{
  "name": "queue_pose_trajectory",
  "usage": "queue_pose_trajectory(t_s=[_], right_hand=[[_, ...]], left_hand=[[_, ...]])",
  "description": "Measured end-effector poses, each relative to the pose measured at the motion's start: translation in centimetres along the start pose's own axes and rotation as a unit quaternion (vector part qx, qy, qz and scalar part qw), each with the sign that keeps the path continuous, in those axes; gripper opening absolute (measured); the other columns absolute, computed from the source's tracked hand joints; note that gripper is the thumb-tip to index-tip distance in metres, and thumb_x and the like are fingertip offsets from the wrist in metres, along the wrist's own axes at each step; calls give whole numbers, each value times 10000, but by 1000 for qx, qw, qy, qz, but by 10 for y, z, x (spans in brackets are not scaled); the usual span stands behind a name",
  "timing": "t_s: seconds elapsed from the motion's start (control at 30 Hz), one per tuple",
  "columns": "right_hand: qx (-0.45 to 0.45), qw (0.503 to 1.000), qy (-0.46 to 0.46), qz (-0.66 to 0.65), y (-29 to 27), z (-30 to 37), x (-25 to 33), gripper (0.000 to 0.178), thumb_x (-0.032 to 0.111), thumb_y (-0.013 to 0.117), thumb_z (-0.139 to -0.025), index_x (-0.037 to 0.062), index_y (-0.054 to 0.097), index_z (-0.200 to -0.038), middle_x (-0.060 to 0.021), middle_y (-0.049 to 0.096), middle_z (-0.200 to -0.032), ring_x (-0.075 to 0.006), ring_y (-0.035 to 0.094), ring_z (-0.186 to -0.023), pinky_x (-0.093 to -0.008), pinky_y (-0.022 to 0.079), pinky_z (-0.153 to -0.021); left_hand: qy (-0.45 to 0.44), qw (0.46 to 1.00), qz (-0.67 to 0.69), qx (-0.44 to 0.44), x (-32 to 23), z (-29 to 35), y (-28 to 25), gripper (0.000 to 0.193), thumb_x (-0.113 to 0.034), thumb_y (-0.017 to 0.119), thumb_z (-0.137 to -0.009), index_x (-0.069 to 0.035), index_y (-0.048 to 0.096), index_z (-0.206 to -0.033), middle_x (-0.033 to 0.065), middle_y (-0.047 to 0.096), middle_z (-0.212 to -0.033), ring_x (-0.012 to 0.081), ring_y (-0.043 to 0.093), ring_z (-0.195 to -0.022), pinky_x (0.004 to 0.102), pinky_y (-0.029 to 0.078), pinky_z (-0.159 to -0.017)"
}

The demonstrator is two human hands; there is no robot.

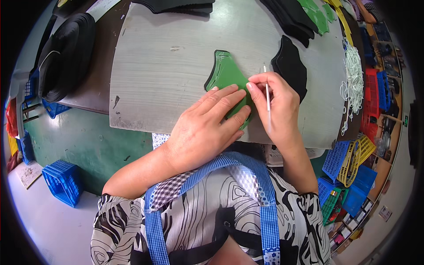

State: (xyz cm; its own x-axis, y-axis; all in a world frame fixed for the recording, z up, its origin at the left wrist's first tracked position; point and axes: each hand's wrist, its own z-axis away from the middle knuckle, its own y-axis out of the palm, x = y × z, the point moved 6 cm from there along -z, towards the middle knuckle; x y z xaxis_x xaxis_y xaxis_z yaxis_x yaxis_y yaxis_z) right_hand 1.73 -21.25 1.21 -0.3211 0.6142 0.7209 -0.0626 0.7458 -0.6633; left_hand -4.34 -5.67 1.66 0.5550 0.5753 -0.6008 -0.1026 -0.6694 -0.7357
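Observation:
A green template (226, 70) lies on a black cut piece (210, 81), whose dark edge shows along the template's left side. My left hand (207, 119) rests flat on the template, its fingers stretched out and pressing on it. Between the fingers of my right hand (280, 104) is a slim white pen (267, 90), held nearly upright with its tip toward the far side. The thumb and forefinger of that hand meet at the template's right edge. Just beyond them sits a stack of black shaped pieces (291, 66).
The pale work board (150, 88) has more black stacks (181, 6) along its far edge. Green scraps (316, 17) lie at the far right, with tangled white string (353, 75) below. A black roll (68, 55) stands at left. Blue baskets (62, 181) and yellow baskets (364, 150) flank the table.

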Motion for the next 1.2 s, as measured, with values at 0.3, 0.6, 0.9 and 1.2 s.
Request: queue_pose_trajectory(t_s=[0.3,0.6,0.9,1.2], right_hand=[[-14,987,24,-158,-11,-27,10,285,266,665,-1064,-10,677,-1136,-59,685,-912,-128,651,-778,-281,537,-716],[148,978,-143,29,38,-55,33,321,264,615,-1062,-6,734,-935,-100,679,-803,-200,656,-714,-333,517,-670],[42,995,-90,19,35,-79,24,198,187,660,-1009,17,712,-921,-80,736,-828,-256,690,-766,-390,559,-712],[-11,990,-123,64,28,-60,24,149,167,655,-1011,46,700,-936,-66,708,-783,-286,668,-784,-424,540,-713]], left_hand=[[-10,1000,2,2,3,3,-2,416,-182,781,-832,-94,734,-1236,171,605,-1397,370,571,-1363,525,472,-1153],[-3,1000,-4,17,4,4,2,419,-192,772,-831,-94,727,-1236,173,599,-1401,352,577,-1357,525,461,-1166],[2,1000,-19,16,5,3,-2,376,-143,749,-851,-86,722,-1222,159,594,-1421,330,575,-1380,527,473,-1160],[7,1000,-12,4,5,2,-1,362,-115,760,-849,-91,736,-1210,141,631,-1393,329,597,-1360,516,502,-1134]])
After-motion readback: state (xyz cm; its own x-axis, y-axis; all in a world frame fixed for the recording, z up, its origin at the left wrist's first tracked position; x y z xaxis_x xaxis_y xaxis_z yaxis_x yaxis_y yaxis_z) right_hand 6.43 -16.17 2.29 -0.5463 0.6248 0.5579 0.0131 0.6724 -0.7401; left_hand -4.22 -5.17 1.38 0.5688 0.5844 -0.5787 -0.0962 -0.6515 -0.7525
